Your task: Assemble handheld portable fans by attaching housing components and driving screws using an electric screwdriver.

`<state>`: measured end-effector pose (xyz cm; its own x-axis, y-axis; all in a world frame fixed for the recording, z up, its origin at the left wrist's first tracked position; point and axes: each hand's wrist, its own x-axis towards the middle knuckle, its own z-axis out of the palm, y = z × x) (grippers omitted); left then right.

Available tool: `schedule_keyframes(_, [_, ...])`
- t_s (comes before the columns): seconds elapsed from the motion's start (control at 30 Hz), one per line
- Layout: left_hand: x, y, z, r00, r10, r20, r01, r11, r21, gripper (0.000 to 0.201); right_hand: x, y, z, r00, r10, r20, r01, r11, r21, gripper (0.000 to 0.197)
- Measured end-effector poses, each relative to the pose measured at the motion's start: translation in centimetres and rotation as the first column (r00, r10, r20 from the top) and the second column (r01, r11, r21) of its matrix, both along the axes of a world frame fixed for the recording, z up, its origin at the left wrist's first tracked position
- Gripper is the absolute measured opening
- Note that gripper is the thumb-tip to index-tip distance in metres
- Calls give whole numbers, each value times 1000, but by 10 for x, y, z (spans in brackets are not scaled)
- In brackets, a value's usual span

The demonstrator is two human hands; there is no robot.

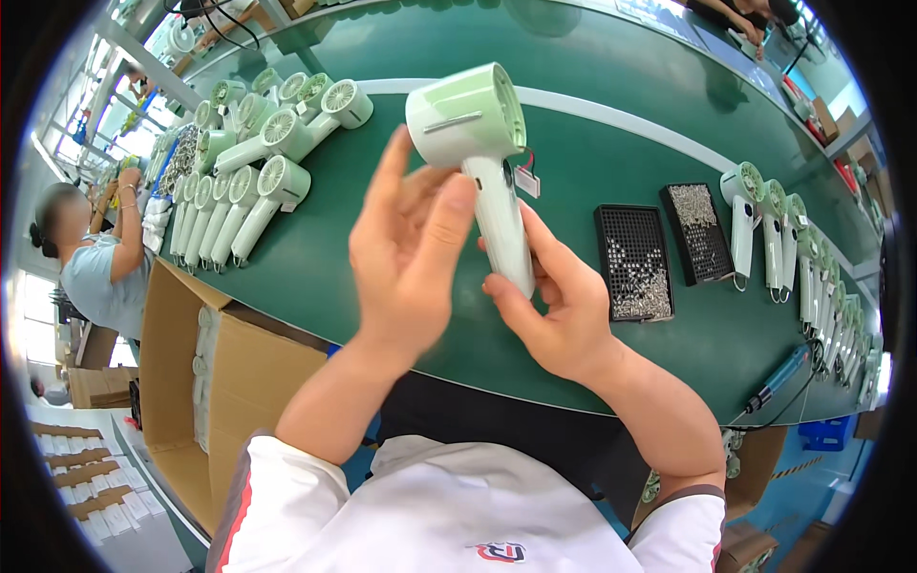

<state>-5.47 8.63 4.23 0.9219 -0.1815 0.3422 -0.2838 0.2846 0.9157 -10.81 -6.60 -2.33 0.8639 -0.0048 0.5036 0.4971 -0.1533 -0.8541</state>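
A pale green and white handheld fan (468, 110) is held upright, slightly tilted, above the green worktable. My left hand (411, 229) grips it just under the round head, thumb on the upper handle and index finger stretched up beside the head. Around the lower end of the handle, my right hand (564, 306) is closed with its thumb in front. A small white connector (527, 181) on red and dark wires hangs out at the right of the fan's neck.
Several similar fans (258, 191) lie at the left, and another row of fans (764, 215) stretches along the right. Two black trays of small metal screws (635, 263) sit right of my hands. An electric screwdriver (778, 377) lies near the right edge. A cardboard box (239, 382) stands at lower left.
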Motion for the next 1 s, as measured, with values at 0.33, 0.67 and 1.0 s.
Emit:
schedule_keyframes(0.33, [87, 34, -17, 957, -254, 143, 236, 963, 128, 72, 1, -8, 17, 680, 681, -273, -361, 634, 684, 59])
schedule_keyframes(0.67, [104, 8, -31, 994, -102, -46, 112, 912, 395, 46, 8, -6, 21, 565, 594, -572, -53, 718, 694, 58])
schedule_keyframes(1.0, [113, -18, -55, 987, -149, -53, 150, 772, 618, 49, 9, -24, 33, 565, 22, -825, 43, 997, 57, 45])
